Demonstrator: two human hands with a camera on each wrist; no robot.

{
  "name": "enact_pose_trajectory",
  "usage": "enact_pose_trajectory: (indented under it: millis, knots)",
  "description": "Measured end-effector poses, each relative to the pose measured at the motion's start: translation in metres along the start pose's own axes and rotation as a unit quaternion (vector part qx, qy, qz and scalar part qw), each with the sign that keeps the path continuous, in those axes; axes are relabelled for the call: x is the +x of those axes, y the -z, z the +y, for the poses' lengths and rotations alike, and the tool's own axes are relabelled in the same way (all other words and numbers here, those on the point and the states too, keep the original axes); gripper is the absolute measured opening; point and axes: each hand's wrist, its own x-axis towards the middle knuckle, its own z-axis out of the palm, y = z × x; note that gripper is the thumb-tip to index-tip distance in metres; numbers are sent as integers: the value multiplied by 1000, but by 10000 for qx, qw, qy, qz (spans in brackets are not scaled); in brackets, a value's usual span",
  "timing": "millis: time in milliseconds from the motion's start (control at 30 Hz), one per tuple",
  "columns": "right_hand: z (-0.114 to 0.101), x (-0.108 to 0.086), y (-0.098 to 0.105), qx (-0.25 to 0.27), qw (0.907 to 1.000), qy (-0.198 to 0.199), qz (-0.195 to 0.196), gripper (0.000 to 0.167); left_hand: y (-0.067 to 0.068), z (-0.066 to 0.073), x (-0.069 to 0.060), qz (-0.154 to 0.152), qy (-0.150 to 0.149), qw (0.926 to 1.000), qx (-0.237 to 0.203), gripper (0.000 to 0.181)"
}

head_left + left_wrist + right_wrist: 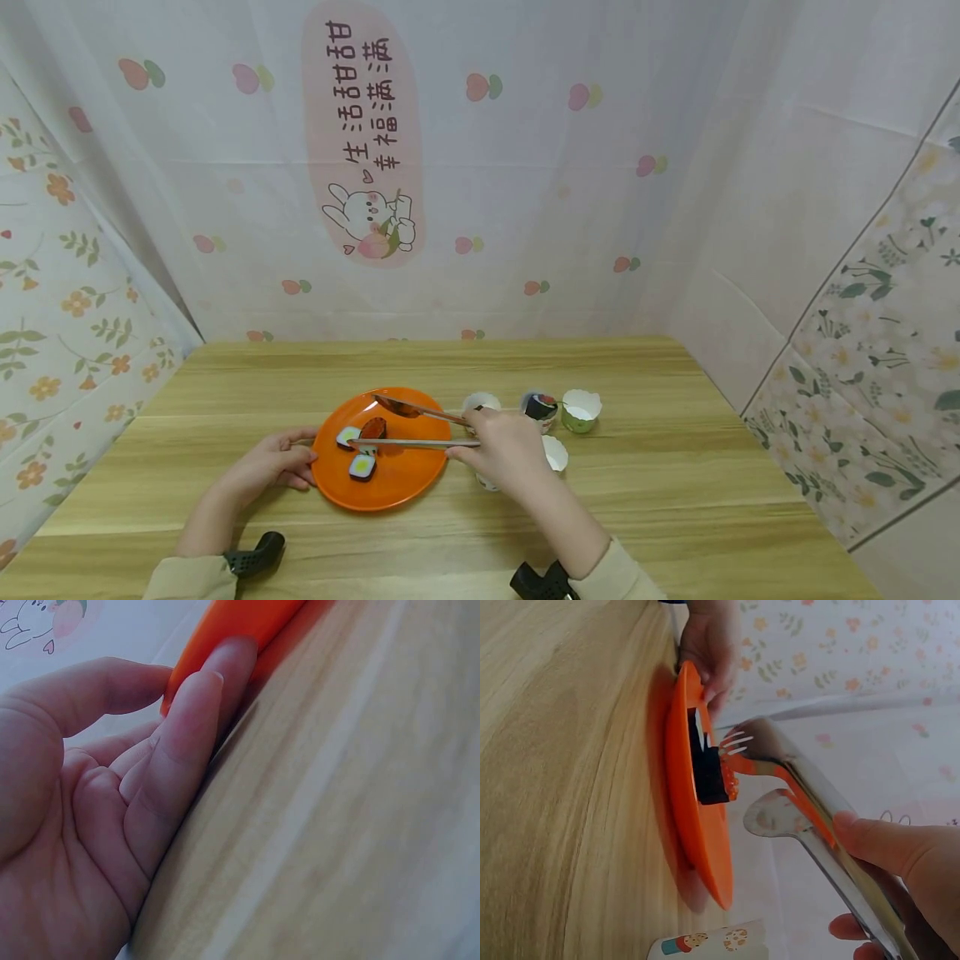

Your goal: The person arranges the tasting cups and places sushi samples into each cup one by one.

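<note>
Left hand [272, 460]: thumb and fingers pinch the rim, fingers tucked beneath. Keep this hold light and level, so nothing slides.
Plate [401, 487]: orange, on the table [285, 379]. Best kept from turning while metal works over it.
Left roll [347, 434]: on plate, partly behind a tong end; easily nudged.
Lower roll [363, 468]: on plate, nearest the person; give it room.
Red roll [375, 428]: on plate, between the tong arms as seen from above. Grip its dark sides; the bumpy top looks likely to slip.
Tongs [427, 442]: ends apart, one forked, one spoon-shaped; contact with red roll, cannot tell. Square both ends before squeezing.
Right hand [513, 446]: pinches tongs, thumb against one arm. Squeeze slowly, wrist steady.
Cups [581, 410]: beside and beyond right hand; mind the forearm.
</note>
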Motion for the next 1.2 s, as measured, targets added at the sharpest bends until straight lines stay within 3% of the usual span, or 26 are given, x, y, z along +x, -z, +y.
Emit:
enact_pose_trajectory:
  millis: [267, 1200]
  knots:
    - [-6, 0, -5, 47, 9998, -191, -81, 42, 0, 1, 0, -7, 21, 10000, -25, 63]
    - [-9, -4, -13, -137, 9998, -82, 108, 40, 0, -1, 1, 70, 47, 10000, 23, 61]
